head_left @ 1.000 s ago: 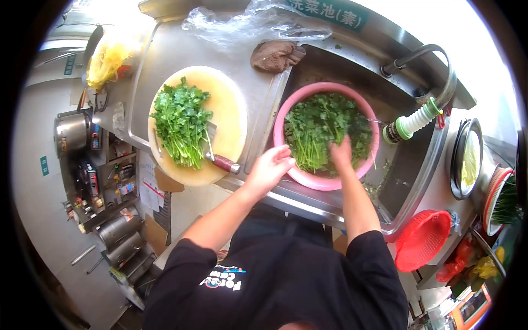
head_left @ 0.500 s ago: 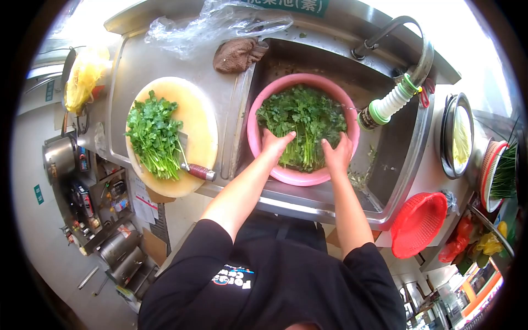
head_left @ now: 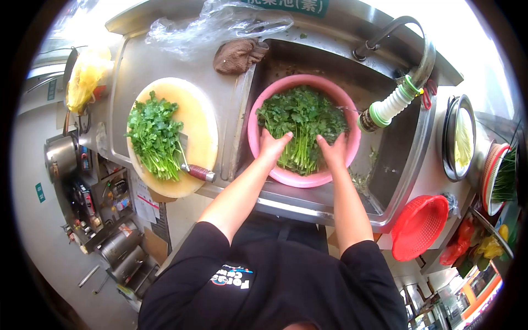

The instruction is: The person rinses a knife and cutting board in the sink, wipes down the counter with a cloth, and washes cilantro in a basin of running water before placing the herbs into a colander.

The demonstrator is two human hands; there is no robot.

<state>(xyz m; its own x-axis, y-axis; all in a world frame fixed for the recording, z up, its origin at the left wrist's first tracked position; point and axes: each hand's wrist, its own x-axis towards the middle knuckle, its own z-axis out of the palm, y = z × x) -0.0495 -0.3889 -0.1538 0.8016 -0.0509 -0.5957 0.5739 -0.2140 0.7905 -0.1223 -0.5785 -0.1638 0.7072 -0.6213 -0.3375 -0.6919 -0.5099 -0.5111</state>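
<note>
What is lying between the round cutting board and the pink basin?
Steel counter, the sink's rim and the end of the knife handle, in the head view.

Comm. kitchen w/ veg sink (head_left: 385,179)

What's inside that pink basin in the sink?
Leafy green herbs, stems toward the person, with the left hand and right hand in among them. The greens cover the bottom of the pink basin, so whatever lies beneath can't be seen.

Hands (head_left: 272,146) (head_left: 334,153) partly hidden in leaves (head_left: 300,113), knife blade (head_left: 183,142) partly covered (by greens (head_left: 155,135)), sign (head_left: 291,6) cropped above
</note>
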